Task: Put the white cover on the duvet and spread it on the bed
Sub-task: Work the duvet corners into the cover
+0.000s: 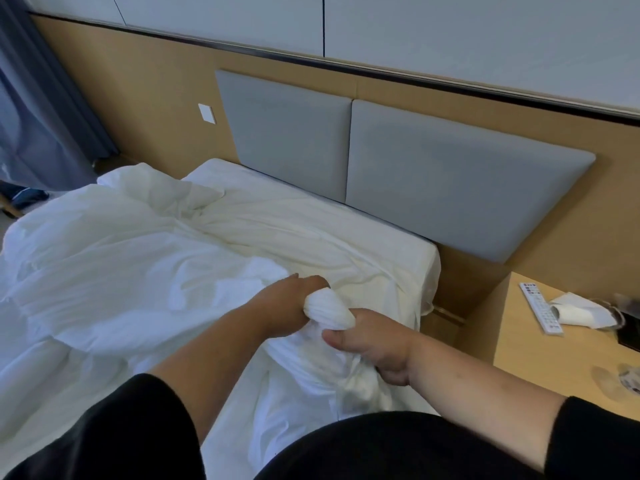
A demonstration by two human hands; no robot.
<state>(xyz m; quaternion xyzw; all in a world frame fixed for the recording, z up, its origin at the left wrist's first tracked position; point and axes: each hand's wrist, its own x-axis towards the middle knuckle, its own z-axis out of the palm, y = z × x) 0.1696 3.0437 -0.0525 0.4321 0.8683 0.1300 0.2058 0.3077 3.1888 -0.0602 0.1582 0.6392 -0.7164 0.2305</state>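
Bedroom, bed (408, 271) near its right edge: I see left hand (291, 303) and right hand (374, 344) both clutching one bunched corner of the cover (329, 310); soft, light, likely slippery — best gripped at corners.

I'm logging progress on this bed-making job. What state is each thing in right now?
left hand: grips a bunched corner of white fabric.
right hand: grips the same bunch from below.
white cover: gathered and twisted at the corner.
duvet: crumpled in a heap, not spread.
bed: sheet wrinkled, partly bare.
remote: lying flat on the bedside table.
curtain: hanging.
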